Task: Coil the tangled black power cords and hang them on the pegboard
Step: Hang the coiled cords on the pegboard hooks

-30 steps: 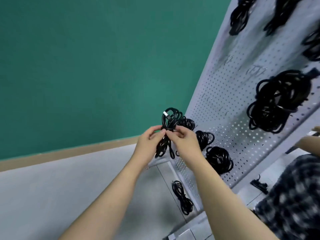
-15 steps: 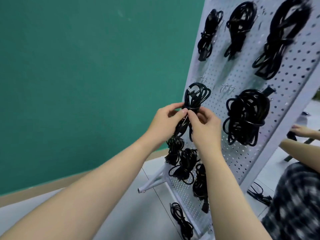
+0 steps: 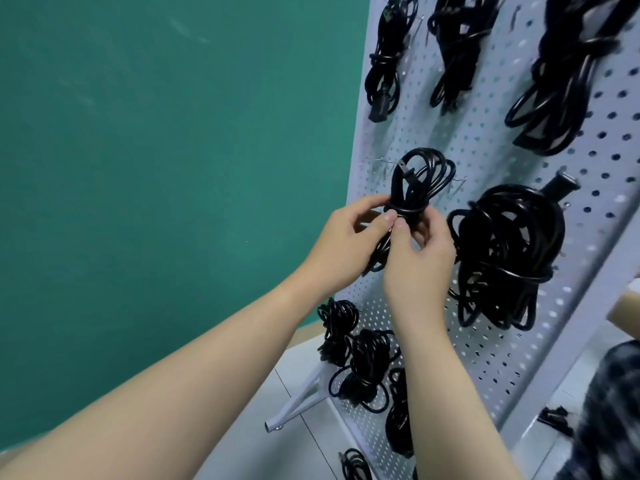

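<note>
We hold one coiled cord [image 3: 415, 188] in both hands: our left hand [image 3: 341, 251] and right hand [image 3: 420, 268] pinch its wrapped waist together. Its long axis stands near upright, plug [image 3: 512, 173] at the upper loop, against the pegboard [image 3: 485, 341]. We count eight more bundles hanging. Left of the board's edge lies an open green wall [image 3: 156, 168].
</note>
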